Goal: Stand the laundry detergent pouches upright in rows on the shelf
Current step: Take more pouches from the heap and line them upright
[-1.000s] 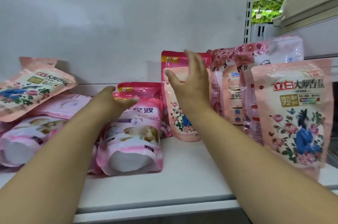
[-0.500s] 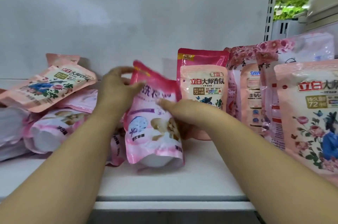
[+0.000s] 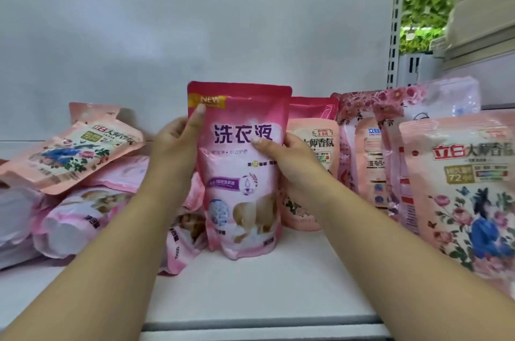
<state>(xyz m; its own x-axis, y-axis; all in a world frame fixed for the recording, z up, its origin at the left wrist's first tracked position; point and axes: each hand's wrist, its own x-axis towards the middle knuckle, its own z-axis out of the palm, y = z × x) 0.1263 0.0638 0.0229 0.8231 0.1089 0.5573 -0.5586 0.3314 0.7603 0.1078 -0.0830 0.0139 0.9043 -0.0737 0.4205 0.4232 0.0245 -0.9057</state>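
both bare hands hold one glossy pink plastic detergent pouch (image 3: 242, 170) upright on the white metal shelf (image 3: 250, 290), near its middle. left hand (image 3: 175, 151) grips the pouch's left edge, thumb lying up along the front toward the yellow "new" banner. right hand (image 3: 289, 162) grips the right edge, thumb pressed on the front just under the purple lettering (fingers wrapped behind, out of sight). more pink pouches lie in a toppled heap (image 3: 67, 181) to the left. peach floral pouches stand in a row (image 3: 390, 151) to the right, one large floral pouch (image 3: 462, 190) nearest the camera.
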